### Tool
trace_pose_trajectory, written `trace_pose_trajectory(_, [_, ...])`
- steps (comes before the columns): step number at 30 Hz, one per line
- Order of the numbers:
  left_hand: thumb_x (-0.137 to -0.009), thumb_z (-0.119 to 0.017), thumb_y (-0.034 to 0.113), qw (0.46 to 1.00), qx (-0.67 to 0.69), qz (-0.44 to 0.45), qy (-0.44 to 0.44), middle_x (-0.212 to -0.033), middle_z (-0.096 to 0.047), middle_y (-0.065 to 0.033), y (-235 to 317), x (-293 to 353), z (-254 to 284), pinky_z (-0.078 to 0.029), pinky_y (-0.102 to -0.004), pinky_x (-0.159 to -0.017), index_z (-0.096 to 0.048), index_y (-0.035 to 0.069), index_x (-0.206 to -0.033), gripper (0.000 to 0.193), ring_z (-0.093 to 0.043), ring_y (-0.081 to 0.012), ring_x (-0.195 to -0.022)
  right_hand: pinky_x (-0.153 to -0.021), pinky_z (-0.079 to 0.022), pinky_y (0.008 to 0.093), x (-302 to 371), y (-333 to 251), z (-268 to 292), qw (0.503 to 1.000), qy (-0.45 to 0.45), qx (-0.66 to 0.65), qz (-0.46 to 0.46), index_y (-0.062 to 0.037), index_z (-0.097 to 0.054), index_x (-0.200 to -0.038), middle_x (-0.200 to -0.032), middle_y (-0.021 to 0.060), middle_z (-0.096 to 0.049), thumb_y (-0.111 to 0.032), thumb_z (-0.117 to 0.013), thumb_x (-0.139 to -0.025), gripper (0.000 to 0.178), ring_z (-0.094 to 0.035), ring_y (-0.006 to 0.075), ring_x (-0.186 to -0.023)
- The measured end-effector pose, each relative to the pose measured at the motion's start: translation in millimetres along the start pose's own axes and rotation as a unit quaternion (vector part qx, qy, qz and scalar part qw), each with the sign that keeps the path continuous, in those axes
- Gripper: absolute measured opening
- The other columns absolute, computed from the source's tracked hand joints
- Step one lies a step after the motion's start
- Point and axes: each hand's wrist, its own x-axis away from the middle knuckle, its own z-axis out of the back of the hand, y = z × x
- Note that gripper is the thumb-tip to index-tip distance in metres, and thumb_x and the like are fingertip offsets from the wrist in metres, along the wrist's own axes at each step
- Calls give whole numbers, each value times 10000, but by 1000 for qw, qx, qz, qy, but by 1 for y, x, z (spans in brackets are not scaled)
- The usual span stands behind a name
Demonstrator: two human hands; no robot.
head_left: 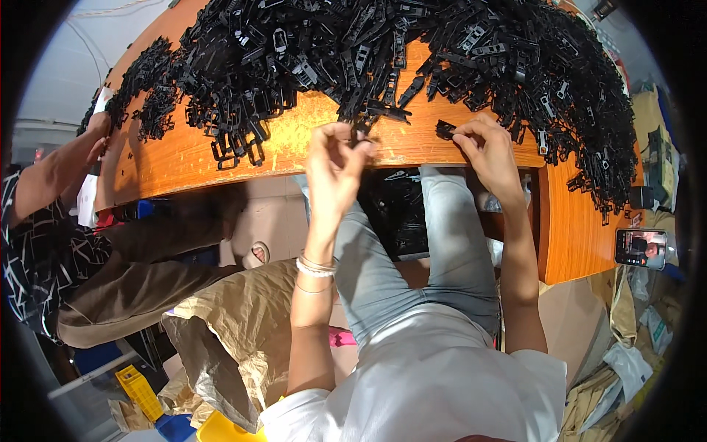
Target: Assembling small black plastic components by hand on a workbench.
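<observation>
My right hand [487, 153] pinches a small black plastic part [445, 130] between thumb and fingers, just above the near edge of the wooden table. My left hand [333, 166] is closed with thumb and forefinger brought together over the same edge. Its fingertips are slightly blurred, and a small dark thing at them is too unclear to name. Beyond both hands lies a large heap of black plastic parts [331, 51], many of them narrow frames with slots. A long black part [388, 111] lies loose between my hands.
The wooden table [287, 132] curves around in front of me. At the left, another person's hand [97, 136] is beside a smaller heap [155, 110]. A phone [641, 248] stands at the right edge. Brown wrapping paper [250, 317] is beside my left arm; a dark container of parts sits under the table.
</observation>
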Motion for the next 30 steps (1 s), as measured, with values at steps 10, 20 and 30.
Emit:
trace_pose_trajectory(10, [-742, -621, 14, 985, -21, -32, -169, -664, -504, 20, -2, 2, -64, -364, -180, -482, -560, 20, -1068, 332, -412, -32, -529, -514, -372, 178, 4, 8, -22, 982, 58, -178, -2, 66, -592, -832, -699, 23, -535, -23, -564, -801, 98, -489, 50, -574])
trace_pose_trajectory(20, [-679, -662, 16, 990, 1, 53, -131, -621, -554, -78, -5, -10, -84, -401, -230, -492, -583, -29, -864, 207, -477, -94, -509, -519, -370, 166, 6, 7, -39, 928, 140, -333, -95, 45, -591, -883, -697, -7, -539, -50, -561, -823, 117, -472, 35, -577])
trace_pose_trajectory(30, [-743, -633, 8, 982, 68, 60, -168, -534, -512, -6, -17, -14, -89, -348, -183, -353, -533, -20, -818, 127, -464, -46, -413, -437, -268, 168, -10, 5, -47, 912, 252, -315, -75, 46, -591, -875, -629, -50, -491, -58, -565, -821, 120, -369, -4, -517])
